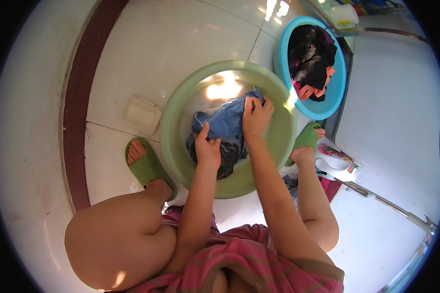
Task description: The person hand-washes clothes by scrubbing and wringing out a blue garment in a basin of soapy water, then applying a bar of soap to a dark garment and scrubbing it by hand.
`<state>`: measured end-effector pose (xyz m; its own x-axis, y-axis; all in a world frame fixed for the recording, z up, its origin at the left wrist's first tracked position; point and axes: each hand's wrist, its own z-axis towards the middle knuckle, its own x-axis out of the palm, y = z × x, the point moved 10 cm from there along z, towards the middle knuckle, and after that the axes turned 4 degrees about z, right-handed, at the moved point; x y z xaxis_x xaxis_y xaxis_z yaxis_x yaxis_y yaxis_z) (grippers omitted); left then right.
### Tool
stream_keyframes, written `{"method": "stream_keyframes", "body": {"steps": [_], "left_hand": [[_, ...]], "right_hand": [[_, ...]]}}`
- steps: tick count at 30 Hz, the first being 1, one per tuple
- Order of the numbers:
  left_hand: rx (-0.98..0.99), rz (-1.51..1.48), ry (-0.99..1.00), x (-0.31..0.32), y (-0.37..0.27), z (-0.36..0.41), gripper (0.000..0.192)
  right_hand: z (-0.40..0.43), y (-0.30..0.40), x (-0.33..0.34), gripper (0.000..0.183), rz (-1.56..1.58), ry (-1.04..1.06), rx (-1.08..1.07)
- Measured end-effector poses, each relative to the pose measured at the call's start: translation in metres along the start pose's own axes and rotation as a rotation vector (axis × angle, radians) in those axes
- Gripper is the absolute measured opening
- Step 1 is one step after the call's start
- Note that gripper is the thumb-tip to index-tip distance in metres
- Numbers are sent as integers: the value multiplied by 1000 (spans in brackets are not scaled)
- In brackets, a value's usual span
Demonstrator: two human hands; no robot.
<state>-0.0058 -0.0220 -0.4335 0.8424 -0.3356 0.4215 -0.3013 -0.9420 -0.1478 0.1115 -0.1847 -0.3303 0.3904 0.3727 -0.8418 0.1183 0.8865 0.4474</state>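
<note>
A wet blue cloth garment (225, 119) stretches between my two hands over a large green plastic basin (176, 164). My left hand (208, 148) grips its lower left end, thumb on top. At its upper right end, my right hand (257, 115) has its fingers curled over the fabric. Below the blue garment, dark wet cloth (229, 161) lies in the basin, partly hidden by my left hand and wrist. Whitish water shows around the cloth, with a bright reflection near the far side.
A blue plastic basin (284, 55) with black, purple and coral clothes (310, 58) stands at the upper right. A white detergent bottle (335, 164) lies near my right foot. On the tiles at left sits a translucent plastic box (142, 114). Green slippers (146, 166) flank the green basin.
</note>
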Motion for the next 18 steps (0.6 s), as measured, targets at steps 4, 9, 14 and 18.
{"method": "stream_keyframes", "body": {"steps": [4, 9, 14, 18], "left_hand": [[130, 227, -102, -9, -21, -6, 79], [-59, 322, -121, -1, 0, -6, 89], [24, 375, 37, -3, -4, 7, 85], [-8, 349, 171, -10, -16, 17, 55]], "right_hand": [[-82, 49, 74, 41, -117, 603, -317], [-48, -18, 89, 38, -95, 577, -97], [-81, 34, 31, 30, 160, 482, 181], [-96, 135, -66, 21, 572, 477, -151]]}}
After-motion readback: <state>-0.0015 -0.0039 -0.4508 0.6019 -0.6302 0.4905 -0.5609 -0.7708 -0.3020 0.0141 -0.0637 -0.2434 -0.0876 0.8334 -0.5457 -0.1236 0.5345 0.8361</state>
